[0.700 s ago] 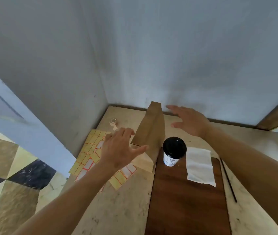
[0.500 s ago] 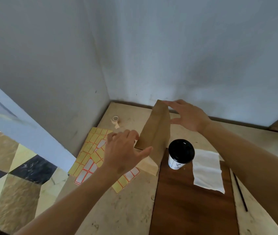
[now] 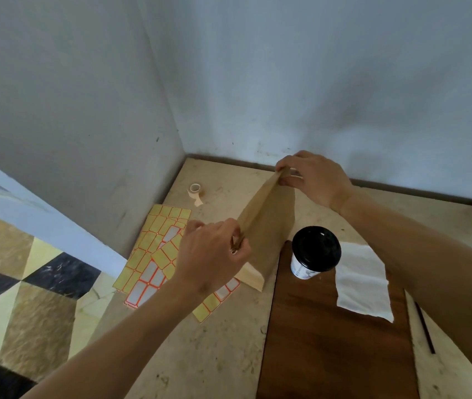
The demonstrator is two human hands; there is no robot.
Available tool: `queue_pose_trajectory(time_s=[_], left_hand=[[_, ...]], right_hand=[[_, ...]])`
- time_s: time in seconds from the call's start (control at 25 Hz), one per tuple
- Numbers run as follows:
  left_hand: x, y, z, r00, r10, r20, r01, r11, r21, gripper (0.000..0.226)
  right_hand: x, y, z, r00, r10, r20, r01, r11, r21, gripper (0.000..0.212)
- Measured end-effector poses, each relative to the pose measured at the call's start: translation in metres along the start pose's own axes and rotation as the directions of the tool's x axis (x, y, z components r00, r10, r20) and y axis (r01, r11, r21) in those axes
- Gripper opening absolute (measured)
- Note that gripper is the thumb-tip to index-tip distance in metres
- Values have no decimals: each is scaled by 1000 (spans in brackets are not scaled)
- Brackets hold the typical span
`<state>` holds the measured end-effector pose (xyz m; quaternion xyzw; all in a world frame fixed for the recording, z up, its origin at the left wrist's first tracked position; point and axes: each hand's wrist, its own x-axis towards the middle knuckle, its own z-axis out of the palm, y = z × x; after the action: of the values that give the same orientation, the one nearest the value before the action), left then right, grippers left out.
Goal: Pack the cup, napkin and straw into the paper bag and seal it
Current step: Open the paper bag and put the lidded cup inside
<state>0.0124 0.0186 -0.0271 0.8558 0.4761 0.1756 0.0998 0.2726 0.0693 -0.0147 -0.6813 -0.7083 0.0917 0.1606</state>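
Step in hand: opening the paper bag (image 3: 269,226). Nothing packed yet.

- Paper bag sits frame centre, flat and creased, lying on the stone counter (image 3: 229,355), mouth edge raised between both hands.
- Left hand (image 3: 214,254), centre-left: thumb and fingers pinched on the near end of the bag's top edge.
- Right hand (image 3: 315,177), upper centre-right: fingers and thumb clamped on the far end of that same edge.
- Cup (image 3: 314,253) with black lid stands upright just right of the bag, on the top edge of the wooden board (image 3: 335,341).
- Napkin (image 3: 362,283) lies flat right of the cup, partly on the board, apart from the cup.
- Straw (image 3: 424,326): thin dark stick at the right edge of the board, mostly hidden under the right forearm.
- Sticker sheets (image 3: 154,249) lie left of the bag, partly under it and the left hand; small tape roll (image 3: 195,189) upper centre, near the wall corner.

Next move, as a guess: separate the two paper layers at the mouth, pull apart, pop the gussets so the bag stands. Then the cup goes in upright first, napkin and straw after.

Risk: thin paper tears if pulled hard; the cup is close enough to be knocked when the bag swings upright.
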Motion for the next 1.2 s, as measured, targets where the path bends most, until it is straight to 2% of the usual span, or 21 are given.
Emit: queue_pose_trajectory(time_s=[0.32, 0.64, 0.76, 0.88, 1.0, 1.2], left_hand=[[-4, -2, -43, 982, -21, -189, 15, 999, -31, 15], [-38, 12, -111, 943, 34, -330, -24, 999, 36, 20], [-54, 20, -128, 924, 94, -370, -94, 995, 18, 21], [-70, 30, -134, 921, 168, -352, -187, 982, -22, 22], [-85, 43, -125, 921, 282, -268, -313, 946, -80, 21], [-119, 63, -87, 876, 462, -138, -478, 871, -116, 13]], right_hand=[[-20, -22, -37, 976, -30, -217, 39, 999, 35, 20], [-70, -75, -100, 922, -54, -385, 48, 999, -25, 23], [-109, -89, -124, 888, -74, -455, 48, 997, -67, 22], [-161, -93, -140, 870, -51, -490, 3, 995, -98, 21], [-221, -86, -143, 882, 17, -471, -73, 992, -100, 19], [-328, -74, -113, 886, 136, -443, -190, 978, -81, 21]])
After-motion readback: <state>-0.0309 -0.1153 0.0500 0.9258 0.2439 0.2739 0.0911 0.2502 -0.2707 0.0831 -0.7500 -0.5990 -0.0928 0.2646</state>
